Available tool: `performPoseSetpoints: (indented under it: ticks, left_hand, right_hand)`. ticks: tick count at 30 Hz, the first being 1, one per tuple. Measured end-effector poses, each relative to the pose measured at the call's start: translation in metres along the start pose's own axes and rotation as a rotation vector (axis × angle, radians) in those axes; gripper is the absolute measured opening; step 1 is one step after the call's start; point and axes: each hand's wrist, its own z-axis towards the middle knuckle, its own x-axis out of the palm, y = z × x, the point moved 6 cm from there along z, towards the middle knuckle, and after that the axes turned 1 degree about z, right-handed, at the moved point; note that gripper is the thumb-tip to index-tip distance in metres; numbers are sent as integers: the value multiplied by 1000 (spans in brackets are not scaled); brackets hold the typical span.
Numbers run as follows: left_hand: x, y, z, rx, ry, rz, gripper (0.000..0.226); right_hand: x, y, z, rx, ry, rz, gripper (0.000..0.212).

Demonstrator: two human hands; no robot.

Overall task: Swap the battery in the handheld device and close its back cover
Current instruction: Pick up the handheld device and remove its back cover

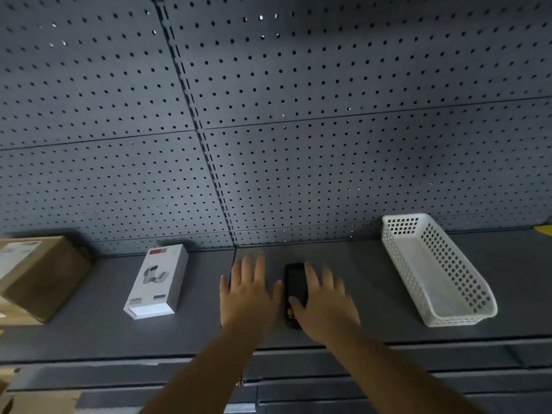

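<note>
A black handheld device [294,282] lies flat on the grey shelf [194,330], long axis pointing away from me. My right hand [324,300] rests over its right side with fingers spread; the thumb touches the lower part of the device. My left hand [249,289] hovers just left of the device, palm down, fingers apart, holding nothing. The part of the device under my right hand is hidden. No loose battery or cover shows.
A white perforated plastic basket [466,297] stands to the right. A white product box [158,282] lies to the left, and a brown cardboard box [38,276] sits at the far left. A dark pegboard wall [268,130] rises behind the shelf.
</note>
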Motion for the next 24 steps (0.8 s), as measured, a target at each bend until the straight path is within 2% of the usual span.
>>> performPoseSetpoints:
  ticks: [12,19,24]
  left_hand:
    - [21,35,18,65,-33,-49,63]
    - [18,40,21,55,-9,-54,59]
    - [9,34,23,68,-55,-40,60]
  right_hand:
    - [35,26,24,126,31,-62,90]
    - [39,26,31,148,27,-32,83]
    - [30,24,31,163,38,29,77]
